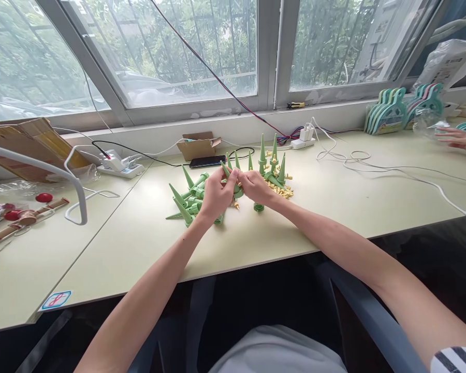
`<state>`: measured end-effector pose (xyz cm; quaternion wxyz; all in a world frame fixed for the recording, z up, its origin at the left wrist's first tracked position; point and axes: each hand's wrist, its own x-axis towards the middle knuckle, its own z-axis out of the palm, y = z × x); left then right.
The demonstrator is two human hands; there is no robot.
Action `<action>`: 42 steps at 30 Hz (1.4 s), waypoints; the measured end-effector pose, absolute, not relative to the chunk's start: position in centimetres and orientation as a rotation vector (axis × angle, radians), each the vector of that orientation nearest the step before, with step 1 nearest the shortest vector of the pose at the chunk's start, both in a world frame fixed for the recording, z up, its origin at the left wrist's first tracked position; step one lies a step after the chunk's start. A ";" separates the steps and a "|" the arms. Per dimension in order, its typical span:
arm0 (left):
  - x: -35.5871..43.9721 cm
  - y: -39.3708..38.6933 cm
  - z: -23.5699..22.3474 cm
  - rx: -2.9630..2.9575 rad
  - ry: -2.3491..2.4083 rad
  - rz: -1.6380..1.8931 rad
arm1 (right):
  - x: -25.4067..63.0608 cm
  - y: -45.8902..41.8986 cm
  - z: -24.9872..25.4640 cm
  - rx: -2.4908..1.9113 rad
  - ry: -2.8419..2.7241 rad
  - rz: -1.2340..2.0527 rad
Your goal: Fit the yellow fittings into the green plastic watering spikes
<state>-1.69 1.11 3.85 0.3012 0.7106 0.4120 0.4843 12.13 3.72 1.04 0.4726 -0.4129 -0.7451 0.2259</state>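
My left hand [216,194] is closed around a green plastic watering spike [224,169], whose pointed end sticks up past the fingers. Against it, my right hand [256,185] has its fingers pinched together; whatever they grip is hidden. Loose green spikes [183,211] lie in a heap to the left of my hands. Beyond my right hand, several spikes [262,153] stand upright, some with small yellow valves fitted. A pile of yellow valves [285,191] lies beside them. One small yellow piece [236,205] rests just below my hands.
A phone [207,161] and an open cardboard box [198,146] are behind the heap. Power strips [120,168] and white cables [359,158] run across the table. At far right, another person's hand [460,139] is near teal plastic hangers [386,111]. A white metal bar [75,191] crosses the left side.
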 end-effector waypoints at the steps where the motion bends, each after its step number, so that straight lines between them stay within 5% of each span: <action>1: -1.7 1.2 3.9 1.828 1.065 1.280 | 12.2 3.5 1.2 -0.979 -1.834 0.602; 14: -2.1 1.5 4.4 1.284 0.978 1.167 | 12.3 2.6 1.7 -0.751 -1.885 0.717; 42: -1.9 1.7 3.5 1.538 1.087 1.334 | 11.8 3.1 1.2 -0.904 -1.932 0.531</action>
